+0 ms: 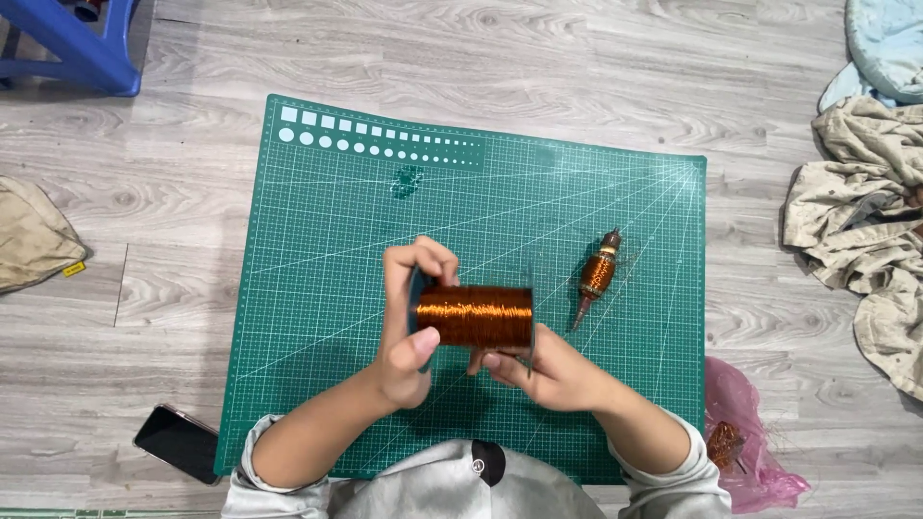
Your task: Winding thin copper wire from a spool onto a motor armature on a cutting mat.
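Both hands grip a spool of copper wire (pixel 474 316).
Left hand (pixel 409 327) fingers clamp one flange, right hand (pixel 543 370) fingers pinch the other; glossy orange winding lies between.

We see a smartphone (pixel 177 443) lying on the floor at the cutting mat's lower left corner, its dark rectangular screen blank. A crumpled pink plastic bag (pixel 753 437) lies just beside the mat's lower right corner.

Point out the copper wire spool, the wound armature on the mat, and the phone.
copper wire spool (pixel 474 315), head view, on its copper winding.
wound armature (pixel 597 276), head view, on its copper-wound middle.
phone (pixel 179 443), head view, on its dark screen.
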